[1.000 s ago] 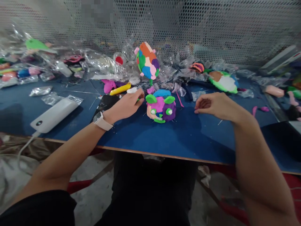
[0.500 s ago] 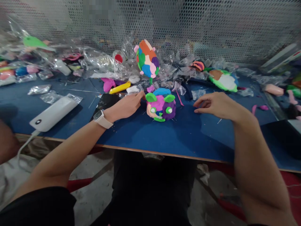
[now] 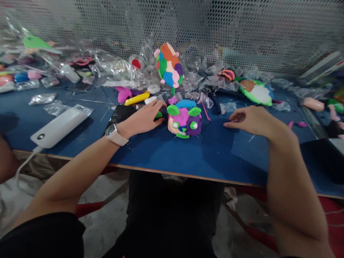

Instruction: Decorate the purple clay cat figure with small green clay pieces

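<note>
- Clay head [image 3: 184,122]: upright on the desk [image 3: 161,154], between the hands, near the far-side clutter, face toward the camera.
- Face looked mostly built: two green ears [image 3: 173,110], green-and-white eyes [image 3: 194,125], small nose, green strip [image 3: 182,136] along the mouth.
- Skin was a patchwork; pink on the forehead, peach on one side, purple on the other, blue piece [image 3: 186,104] on top. No gaps seen from the front; back was hidden.
- Thin whisker-like strands poked out near the lower sides.
- Judged well along, features all in place. Whether anything was left to add, could not tell.
- Left hand [image 3: 142,116]: just beside the head, fingers bent around a green lump [image 3: 158,114]. Actual grip on it, or mere closeness, could not tell.
- Right hand [image 3: 252,120]: on the other side, apart from the head, fingers loosely curved and released, nothing visible in them.
- Patchwork oval [image 3: 169,64] stood behind the head on a green stem, with pink knobs around its edge; it looked nearly finished too.
- Green-rimmed piece [image 3: 256,92] lay beyond the right hand.
- Yellow tool [image 3: 137,98] and pink strip [image 3: 206,111] lay loose, untouched.
</note>
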Demonstrator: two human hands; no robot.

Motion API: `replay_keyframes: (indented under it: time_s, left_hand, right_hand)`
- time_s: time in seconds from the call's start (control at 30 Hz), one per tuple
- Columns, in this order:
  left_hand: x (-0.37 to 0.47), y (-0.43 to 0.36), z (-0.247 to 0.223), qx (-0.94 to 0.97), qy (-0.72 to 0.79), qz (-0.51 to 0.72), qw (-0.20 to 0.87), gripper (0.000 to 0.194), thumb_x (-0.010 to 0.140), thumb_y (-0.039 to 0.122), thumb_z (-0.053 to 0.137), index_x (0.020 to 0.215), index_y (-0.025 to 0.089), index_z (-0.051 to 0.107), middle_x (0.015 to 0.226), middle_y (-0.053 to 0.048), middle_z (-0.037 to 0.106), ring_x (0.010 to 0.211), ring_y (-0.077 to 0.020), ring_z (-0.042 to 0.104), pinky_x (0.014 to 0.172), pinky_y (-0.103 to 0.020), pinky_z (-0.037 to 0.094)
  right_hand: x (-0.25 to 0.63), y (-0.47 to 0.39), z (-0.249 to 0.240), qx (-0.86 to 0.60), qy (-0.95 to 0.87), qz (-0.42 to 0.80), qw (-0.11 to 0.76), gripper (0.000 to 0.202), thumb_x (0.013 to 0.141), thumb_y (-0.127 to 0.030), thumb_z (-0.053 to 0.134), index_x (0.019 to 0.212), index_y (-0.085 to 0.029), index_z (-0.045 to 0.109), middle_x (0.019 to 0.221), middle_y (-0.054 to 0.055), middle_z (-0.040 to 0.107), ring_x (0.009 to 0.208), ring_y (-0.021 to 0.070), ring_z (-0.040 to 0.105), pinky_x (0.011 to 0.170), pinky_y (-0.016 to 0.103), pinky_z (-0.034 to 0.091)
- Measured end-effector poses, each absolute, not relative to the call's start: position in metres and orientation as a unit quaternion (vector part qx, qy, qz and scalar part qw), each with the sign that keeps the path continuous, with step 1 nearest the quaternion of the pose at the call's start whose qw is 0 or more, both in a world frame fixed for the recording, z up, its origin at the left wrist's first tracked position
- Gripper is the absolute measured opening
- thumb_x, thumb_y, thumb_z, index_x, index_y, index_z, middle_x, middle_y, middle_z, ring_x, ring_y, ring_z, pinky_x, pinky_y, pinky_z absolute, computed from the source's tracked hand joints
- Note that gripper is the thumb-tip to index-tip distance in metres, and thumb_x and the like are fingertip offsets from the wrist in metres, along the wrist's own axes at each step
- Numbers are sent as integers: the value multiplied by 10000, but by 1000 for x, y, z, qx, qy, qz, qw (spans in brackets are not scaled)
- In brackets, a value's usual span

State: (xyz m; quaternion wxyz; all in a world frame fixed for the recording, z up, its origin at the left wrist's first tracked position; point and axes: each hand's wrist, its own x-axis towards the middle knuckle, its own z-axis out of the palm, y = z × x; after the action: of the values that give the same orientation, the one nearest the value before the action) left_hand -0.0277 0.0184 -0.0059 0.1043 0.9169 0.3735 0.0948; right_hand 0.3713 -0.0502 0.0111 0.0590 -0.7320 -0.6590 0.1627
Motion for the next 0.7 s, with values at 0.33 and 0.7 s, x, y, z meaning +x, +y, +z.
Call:
replay_keyframes:
  time_s: [0.33, 0.7]
  left_hand:
    - [-27, 17, -6, 919, 372, 85, 100, 376, 1008, 334, 545, 1347, 173, 517, 1281, -155, 615, 1194, -306, 642, 1005, -437, 540]
    - [-22, -5, 6, 873, 236, 423, -52, 152, 1072, 297, 459, 1070, 212, 585, 935, -60, 659, 884, -193, 631, 807, -377, 561]
  right_hand:
    - [354, -56, 19, -700, -693, 172, 35, 74, 804, -186, 776, 737, -211, 795, 710, 60, 780, 696, 222, 715, 736, 406, 529]
    - [300, -76, 9, -415, -794, 146, 420, 98, 912, -252, 806, 967, -325, 841, 908, 5, 789, 740, 155, 732, 590, 298, 566]
